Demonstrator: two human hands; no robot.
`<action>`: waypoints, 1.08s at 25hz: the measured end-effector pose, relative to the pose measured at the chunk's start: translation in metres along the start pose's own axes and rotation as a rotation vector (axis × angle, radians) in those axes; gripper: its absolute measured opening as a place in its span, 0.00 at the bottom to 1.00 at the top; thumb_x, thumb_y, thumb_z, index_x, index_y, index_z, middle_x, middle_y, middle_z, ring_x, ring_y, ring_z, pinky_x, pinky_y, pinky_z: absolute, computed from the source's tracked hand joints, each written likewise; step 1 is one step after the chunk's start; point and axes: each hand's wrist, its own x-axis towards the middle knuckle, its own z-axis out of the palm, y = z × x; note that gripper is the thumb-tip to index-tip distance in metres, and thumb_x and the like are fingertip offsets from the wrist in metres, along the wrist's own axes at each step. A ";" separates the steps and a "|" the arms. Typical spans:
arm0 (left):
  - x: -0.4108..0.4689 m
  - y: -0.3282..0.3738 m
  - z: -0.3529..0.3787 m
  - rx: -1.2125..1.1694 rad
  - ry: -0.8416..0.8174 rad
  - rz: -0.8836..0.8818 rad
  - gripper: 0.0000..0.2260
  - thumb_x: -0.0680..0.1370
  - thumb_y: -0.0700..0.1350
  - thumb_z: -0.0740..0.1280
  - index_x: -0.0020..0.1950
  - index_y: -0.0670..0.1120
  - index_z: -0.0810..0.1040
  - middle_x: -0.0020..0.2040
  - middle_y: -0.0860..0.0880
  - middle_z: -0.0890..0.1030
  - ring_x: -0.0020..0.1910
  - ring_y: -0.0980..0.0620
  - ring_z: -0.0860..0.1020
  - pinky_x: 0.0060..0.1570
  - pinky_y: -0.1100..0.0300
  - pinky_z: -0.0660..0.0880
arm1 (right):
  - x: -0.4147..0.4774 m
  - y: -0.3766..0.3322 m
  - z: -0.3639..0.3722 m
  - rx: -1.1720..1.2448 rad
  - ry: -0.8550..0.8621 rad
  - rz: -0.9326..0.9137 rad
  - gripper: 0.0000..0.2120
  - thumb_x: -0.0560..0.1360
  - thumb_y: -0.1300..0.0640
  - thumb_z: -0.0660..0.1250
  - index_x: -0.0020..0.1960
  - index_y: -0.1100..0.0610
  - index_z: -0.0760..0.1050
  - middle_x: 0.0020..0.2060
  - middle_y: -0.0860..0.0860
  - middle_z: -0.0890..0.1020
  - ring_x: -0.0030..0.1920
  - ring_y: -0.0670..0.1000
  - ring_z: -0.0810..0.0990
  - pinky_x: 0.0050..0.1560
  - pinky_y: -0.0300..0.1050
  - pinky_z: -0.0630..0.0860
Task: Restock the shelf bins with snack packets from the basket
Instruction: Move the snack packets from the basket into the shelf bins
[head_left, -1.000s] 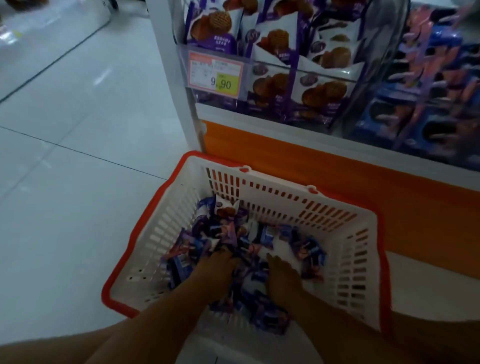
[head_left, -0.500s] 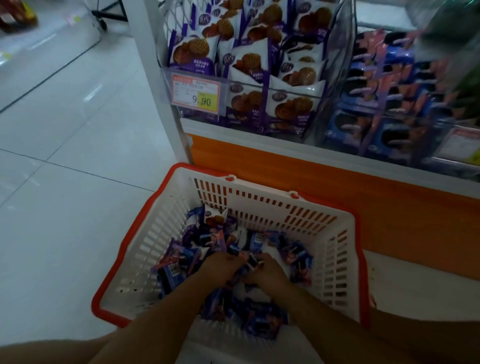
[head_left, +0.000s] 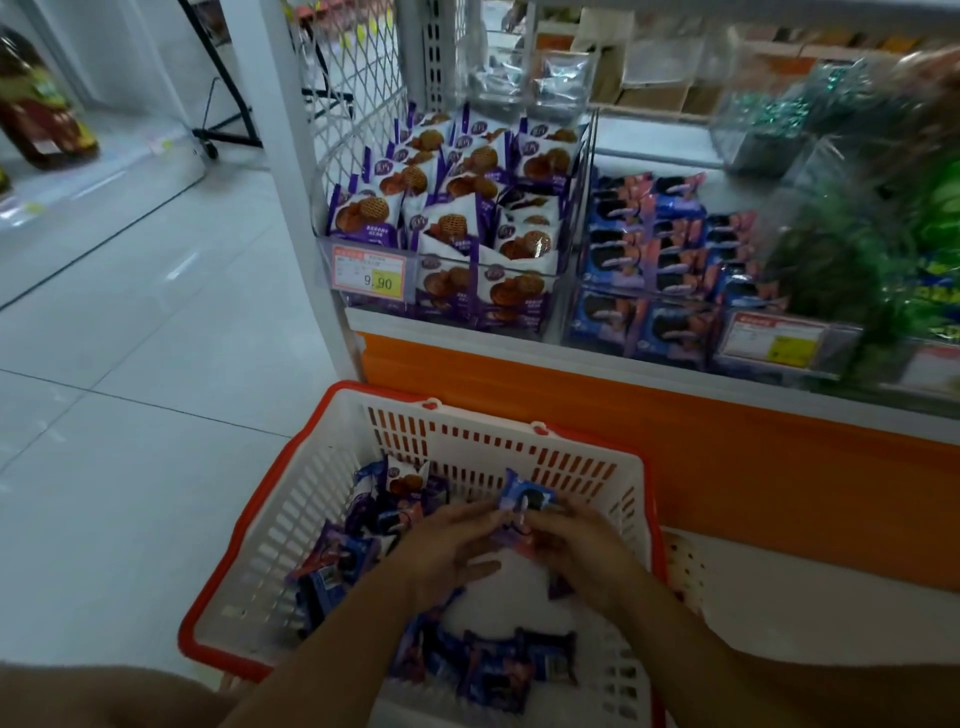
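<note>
- A white slatted plastic basket with a red rim (head_left: 332, 499) is set on the pale tiled floor (head_left: 130, 364), its far wall just beside the orange base panel of the shelf unit (head_left: 727, 467).
- A small blue snack packet with a dark biscuit picture (head_left: 522, 499) is held upright over the middle of the basket, near its far wall.
- The right hand (head_left: 582, 545) is curled round the lower part of this packet.
- The left hand (head_left: 447, 545) is spread wide, fingers nearly straight, their tips touching the packet's lower left edge; the thumb is held apart below.
- More loose blue and purple packets (head_left: 493, 670) are heaped along the basket's near edge and left side.
- One purple-and-white waffle packet (head_left: 405, 478) is propped in the far left corner of the basket.
- Above, a clear plastic shelf bin (head_left: 323, 244) is filled with rows of the same purple-and-white waffle packets (head_left: 441, 228); a red-and-yellow price label reading 9.90 (head_left: 370, 273) is fixed to its front left corner.
- The neighbouring bin to the right is stocked with blue-and-pink biscuit packets (head_left: 670, 244), and a second price label (head_left: 774, 340) is seen at its front right.
</note>
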 end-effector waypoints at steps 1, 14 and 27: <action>-0.001 0.000 0.002 0.009 -0.002 0.010 0.14 0.74 0.45 0.73 0.60 0.46 0.82 0.60 0.44 0.81 0.61 0.43 0.78 0.59 0.48 0.77 | -0.003 0.001 -0.002 0.028 -0.030 -0.014 0.23 0.67 0.63 0.73 0.61 0.62 0.76 0.55 0.60 0.83 0.55 0.60 0.82 0.52 0.53 0.80; -0.019 0.063 0.036 0.230 -0.045 0.244 0.13 0.78 0.40 0.68 0.62 0.44 0.79 0.54 0.42 0.84 0.54 0.43 0.82 0.56 0.49 0.79 | -0.023 -0.043 0.006 -0.205 0.095 -0.237 0.20 0.68 0.48 0.76 0.58 0.51 0.79 0.55 0.53 0.83 0.55 0.58 0.82 0.57 0.62 0.78; -0.069 0.235 0.139 0.913 0.104 1.073 0.17 0.80 0.51 0.64 0.70 0.56 0.71 0.64 0.61 0.75 0.61 0.62 0.74 0.61 0.62 0.72 | -0.076 -0.280 0.003 -0.532 0.425 -0.807 0.10 0.74 0.56 0.72 0.52 0.50 0.74 0.46 0.52 0.82 0.50 0.53 0.82 0.53 0.52 0.77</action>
